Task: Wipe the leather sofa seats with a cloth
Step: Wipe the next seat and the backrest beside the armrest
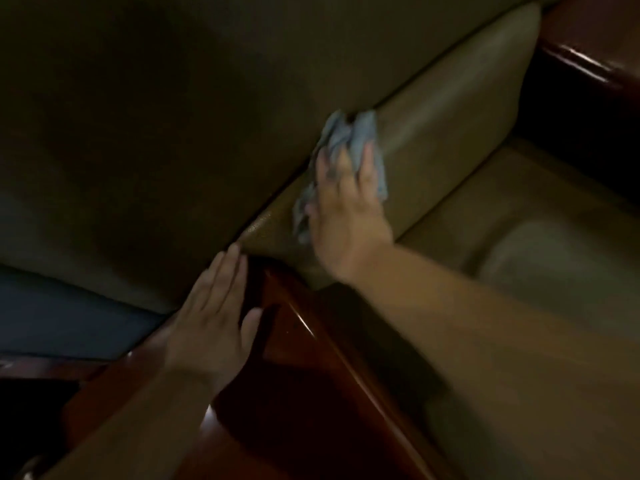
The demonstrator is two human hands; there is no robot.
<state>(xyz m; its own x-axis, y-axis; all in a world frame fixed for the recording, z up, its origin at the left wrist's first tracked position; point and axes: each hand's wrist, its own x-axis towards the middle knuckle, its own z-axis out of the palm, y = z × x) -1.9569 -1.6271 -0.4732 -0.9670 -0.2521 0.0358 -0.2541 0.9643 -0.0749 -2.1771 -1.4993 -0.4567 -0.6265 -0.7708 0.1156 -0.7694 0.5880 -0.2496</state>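
— While the picture is dim and a bit blurred, can you place the cloth?

— Yes. The grey-blue cloth lies bunched on the top of the tan leather back cushion, just beside the dark seam where that cushion meets the large olive-brown panel behind it. Its long axis runs along that seam, from lower left to upper right, with a crumpled end poking out beyond the fingertips and a smaller tail trailing back beside the thumb.

— Which hand has it?

— The right hand. It lies flat over the cloth, fingers stretched out and pointing up the cushion, pressing it onto the leather. I see no curl or pinch around it.

— And the other?

— The left hand is released too, fingers straight and together, palm down on the glossy reddish wooden armrest. Its fingertips reach the corner where the wood meets the cushion.

— Where is the seat itself?

— The seat cushion sits below the back cushion, on the right, well apart from the cloth. A second dark wooden armrest shows at the top right.

— Any containers in view?

— I can make out none. At lower left there is a bluish surface; I cannot tell what it is.
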